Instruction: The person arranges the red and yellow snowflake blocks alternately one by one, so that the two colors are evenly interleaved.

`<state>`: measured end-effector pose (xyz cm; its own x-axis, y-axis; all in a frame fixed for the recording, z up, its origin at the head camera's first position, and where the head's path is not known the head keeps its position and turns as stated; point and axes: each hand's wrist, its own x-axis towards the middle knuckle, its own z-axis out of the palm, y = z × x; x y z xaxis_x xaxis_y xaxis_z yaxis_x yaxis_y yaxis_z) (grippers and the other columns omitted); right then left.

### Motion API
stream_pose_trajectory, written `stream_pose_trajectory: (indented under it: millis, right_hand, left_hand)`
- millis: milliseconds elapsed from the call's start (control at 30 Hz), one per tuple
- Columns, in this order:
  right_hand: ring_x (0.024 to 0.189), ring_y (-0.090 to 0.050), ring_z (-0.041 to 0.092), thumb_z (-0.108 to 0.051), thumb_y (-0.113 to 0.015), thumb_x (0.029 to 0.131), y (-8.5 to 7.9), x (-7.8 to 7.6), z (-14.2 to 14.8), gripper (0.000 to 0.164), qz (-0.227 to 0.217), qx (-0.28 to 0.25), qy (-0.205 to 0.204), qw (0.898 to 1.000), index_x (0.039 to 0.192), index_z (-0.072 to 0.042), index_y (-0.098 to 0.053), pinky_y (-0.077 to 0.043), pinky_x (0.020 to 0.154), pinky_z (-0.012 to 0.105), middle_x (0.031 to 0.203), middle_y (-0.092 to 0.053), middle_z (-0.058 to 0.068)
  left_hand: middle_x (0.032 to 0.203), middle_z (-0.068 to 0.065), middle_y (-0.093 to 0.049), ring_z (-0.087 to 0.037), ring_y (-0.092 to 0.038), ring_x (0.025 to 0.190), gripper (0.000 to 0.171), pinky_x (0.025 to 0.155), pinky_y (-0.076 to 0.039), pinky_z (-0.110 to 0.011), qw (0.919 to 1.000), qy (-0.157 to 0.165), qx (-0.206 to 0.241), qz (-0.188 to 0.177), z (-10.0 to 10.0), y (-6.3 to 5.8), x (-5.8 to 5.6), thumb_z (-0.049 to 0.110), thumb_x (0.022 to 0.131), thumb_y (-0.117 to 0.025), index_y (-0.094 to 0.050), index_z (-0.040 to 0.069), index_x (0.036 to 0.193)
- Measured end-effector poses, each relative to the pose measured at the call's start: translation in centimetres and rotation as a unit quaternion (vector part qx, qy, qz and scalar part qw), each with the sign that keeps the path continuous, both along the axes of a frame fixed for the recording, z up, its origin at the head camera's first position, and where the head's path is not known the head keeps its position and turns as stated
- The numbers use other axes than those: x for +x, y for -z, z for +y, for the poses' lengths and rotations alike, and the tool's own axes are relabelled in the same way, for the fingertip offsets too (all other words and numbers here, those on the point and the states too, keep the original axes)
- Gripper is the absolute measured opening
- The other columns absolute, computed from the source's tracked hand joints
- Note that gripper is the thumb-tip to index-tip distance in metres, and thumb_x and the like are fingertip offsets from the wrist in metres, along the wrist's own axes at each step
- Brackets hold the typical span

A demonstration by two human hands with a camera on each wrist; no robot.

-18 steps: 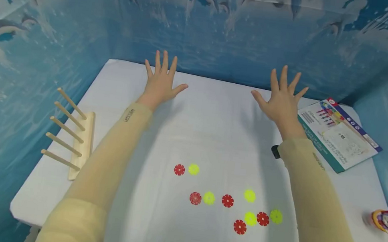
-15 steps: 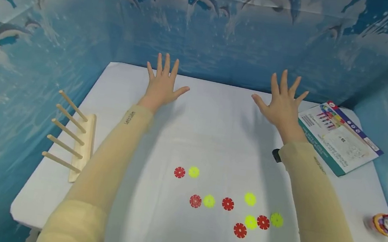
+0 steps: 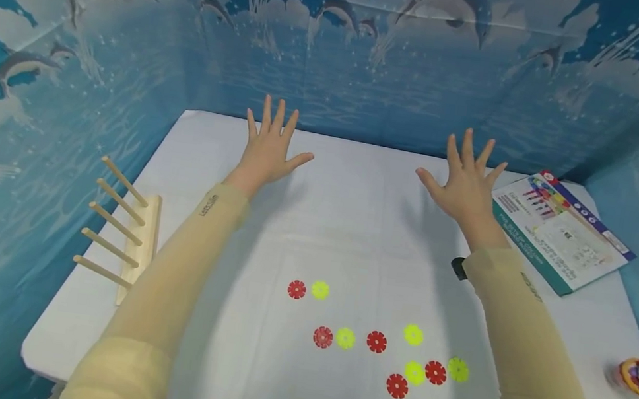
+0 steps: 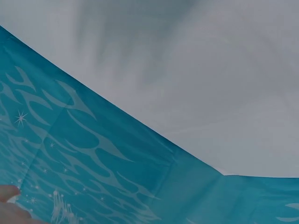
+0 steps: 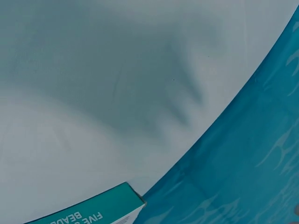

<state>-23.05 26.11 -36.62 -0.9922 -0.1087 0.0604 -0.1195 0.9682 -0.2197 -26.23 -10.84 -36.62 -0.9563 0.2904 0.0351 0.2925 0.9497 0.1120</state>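
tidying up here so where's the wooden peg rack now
In the head view, the wooden peg rack sits near the left edge of the table, beside the left sleeve.

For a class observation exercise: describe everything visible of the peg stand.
The peg stand looks like pale wood: a narrow base with one row of five round pegs, all bare. It rests on the white table near its left edge, pegs seemingly upright. The left sleeve hides part of its near end; contact is unclear.
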Motion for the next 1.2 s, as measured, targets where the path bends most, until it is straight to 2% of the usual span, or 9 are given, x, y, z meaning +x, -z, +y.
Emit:
stream_pose_trajectory:
  millis: [167,333,600,733,900,1033,1200]
  right_hand:
    - [0.143,0.030,0.041,-0.073,-0.034,0.093,0.0,0.6,-0.8,0.095,0.001,0.003,-0.018,1.000,0.158,-0.015,0.002,0.013,0.105,0.076,0.163,0.019,0.009]
    - [0.145,0.024,0.043,-0.065,-0.044,0.095,-0.1,1.7,-1.7,0.092,0.014,0.008,-0.048,0.999,0.159,-0.014,-0.003,0.010,0.106,0.077,0.165,0.011,0.012]
    - [0.149,0.014,0.042,-0.054,-0.059,0.093,0.4,4.4,-3.9,0.088,0.026,-0.018,-0.111,0.993,0.158,-0.010,-0.018,0.005,0.108,0.076,0.166,-0.003,0.013]
    - [0.151,0.005,0.043,-0.048,-0.065,0.091,1.0,6.0,-5.2,0.086,0.038,-0.039,-0.156,0.986,0.156,-0.009,-0.025,0.002,0.110,0.075,0.165,-0.012,0.014]
    - [0.151,-0.005,0.041,-0.045,-0.069,0.089,1.8,8.2,-6.7,0.083,0.037,-0.074,-0.209,0.974,0.154,-0.009,-0.032,-0.002,0.112,0.073,0.164,-0.020,0.013]
    - [0.151,-0.015,0.040,-0.043,-0.072,0.087,2.4,9.7,-7.9,0.080,0.019,-0.096,-0.239,0.966,0.150,-0.008,-0.040,-0.008,0.114,0.070,0.161,-0.029,0.012]
    - [0.146,-0.031,0.037,-0.041,-0.075,0.085,3.2,11.1,-9.4,0.073,-0.019,-0.118,-0.261,0.958,0.145,-0.008,-0.049,-0.018,0.115,0.065,0.154,-0.043,0.012]
  left_hand:
    - [0.165,-0.017,0.007,-0.037,0.027,0.147,0.092,0.116,0.010,-0.064,0.9998,0.017,0.004,0.002,-0.4,-0.1,0.8,0.071,0.094,-0.039,-0.005,0.015,0.159]
    - [0.165,-0.017,0.000,-0.035,0.023,0.149,0.090,0.117,0.010,-0.063,0.9992,0.037,0.012,-0.007,-0.7,0.0,1.8,0.070,0.094,-0.040,-0.011,0.015,0.159]
    - [0.165,-0.016,-0.011,-0.035,0.016,0.151,0.085,0.118,0.005,-0.062,0.9966,0.076,0.032,0.001,-1.5,0.4,4.3,0.065,0.094,-0.046,-0.021,0.015,0.158]
    - [0.164,-0.016,-0.016,-0.037,0.010,0.152,0.083,0.118,0.000,-0.064,0.9941,0.101,0.040,0.003,-1.8,1.0,5.9,0.061,0.095,-0.050,-0.024,0.013,0.157]
    - [0.160,-0.017,-0.027,-0.040,-0.003,0.152,0.080,0.118,-0.008,-0.064,0.9892,0.133,0.060,0.003,-2.1,2.2,8.5,0.055,0.093,-0.057,-0.032,0.009,0.154]
    - [0.156,-0.017,-0.036,-0.039,-0.016,0.151,0.076,0.119,-0.016,-0.060,0.9831,0.158,0.092,-0.002,-2.3,3.2,10.6,0.050,0.092,-0.063,-0.039,0.007,0.150]
    - [0.152,-0.014,-0.043,-0.035,-0.031,0.146,0.071,0.117,-0.028,-0.051,0.9752,0.171,0.138,-0.028,-2.7,4.0,12.8,0.042,0.089,-0.070,-0.045,0.009,0.147]
